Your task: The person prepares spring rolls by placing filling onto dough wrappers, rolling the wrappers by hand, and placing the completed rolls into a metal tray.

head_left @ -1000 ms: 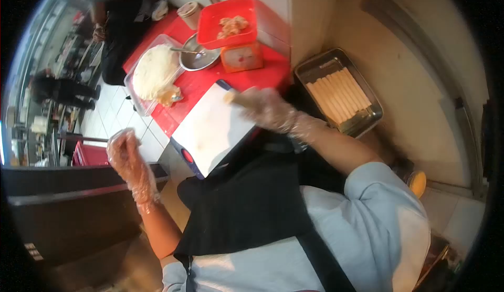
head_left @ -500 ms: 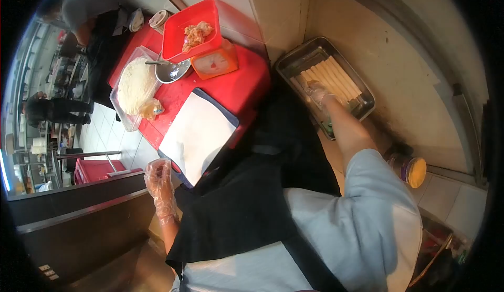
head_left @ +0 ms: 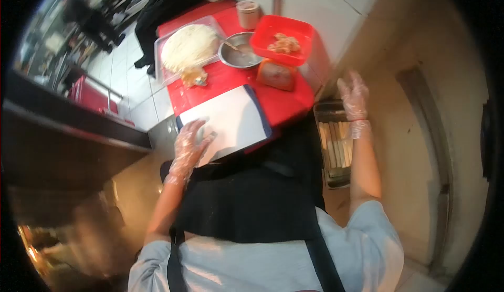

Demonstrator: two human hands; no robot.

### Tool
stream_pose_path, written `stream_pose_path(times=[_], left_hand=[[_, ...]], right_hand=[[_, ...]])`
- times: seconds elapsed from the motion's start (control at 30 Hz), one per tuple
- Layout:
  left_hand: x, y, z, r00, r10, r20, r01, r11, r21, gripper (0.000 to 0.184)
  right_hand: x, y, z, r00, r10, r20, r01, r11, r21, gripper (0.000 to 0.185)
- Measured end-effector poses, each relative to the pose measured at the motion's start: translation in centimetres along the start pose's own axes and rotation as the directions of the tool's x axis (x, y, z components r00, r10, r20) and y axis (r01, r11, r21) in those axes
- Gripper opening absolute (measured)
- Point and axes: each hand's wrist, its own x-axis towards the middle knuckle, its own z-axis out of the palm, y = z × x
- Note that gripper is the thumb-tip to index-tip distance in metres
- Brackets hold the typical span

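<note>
In an apparent pause between grips, the left hand point(head_left: 190, 146) spreads, seemingly empty, at the left edge of the cutting board point(head_left: 231, 121), the right hand point(head_left: 354, 95), loosely parted, seemingly empty, right of it above the metal tray point(head_left: 329, 111) of pale rolls point(head_left: 336, 147), any grasp needing closed fingers.

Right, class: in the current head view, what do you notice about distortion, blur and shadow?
Head view: black, curved borders and bowed edges suggest a wide-angle lens; the orange scale has a dial too blurred to read; soft shadow greys part of the white board.
</note>
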Motion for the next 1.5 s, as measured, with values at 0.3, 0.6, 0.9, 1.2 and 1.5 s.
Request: stream_pose_path(times=[0.3, 0.6, 0.9, 1.2, 1.5], left_hand=[[-0.9, -1.3, 4.0, 0.991, 0.007, 0.135, -0.039, 0.971, 0.235, 0.06], [-1.3, -1.5, 3.3, 0.997, 0.063, 0.049, -0.069, 0.99, 0.123, 0.064], [-1.3, -1.8, 3.2, 0.996, 0.053, 0.079, -0.06, 0.994, 0.096, 0.068], [-0.9, -2.5, 5.5, 0.997, 0.071, -0.029, -0.071, 0.997, 0.008, 0.052], [-1.1, -2.8, 6.4, 0.993, 0.077, -0.084, -0.075, 0.997, 0.029, 0.054]], right_hand=[[4.8, -23.0, 2.0, 0.888, -0.461, -0.008, 0.388, 0.737, 0.554, 0.023], [-8.2, -24.7, 20.2, 0.577, -0.517, 0.633, 0.557, 0.815, 0.158, 0.072], [-10.1, -22.9, 21.7, 0.56, -0.48, 0.675, 0.576, 0.812, 0.099, 0.07], [-10.3, -18.1, 26.8, 0.65, -0.68, 0.339, 0.584, 0.732, 0.351, 0.046], [-9.6, -18.9, 25.8, 0.639, -0.716, 0.281, 0.603, 0.693, 0.395, 0.036]])
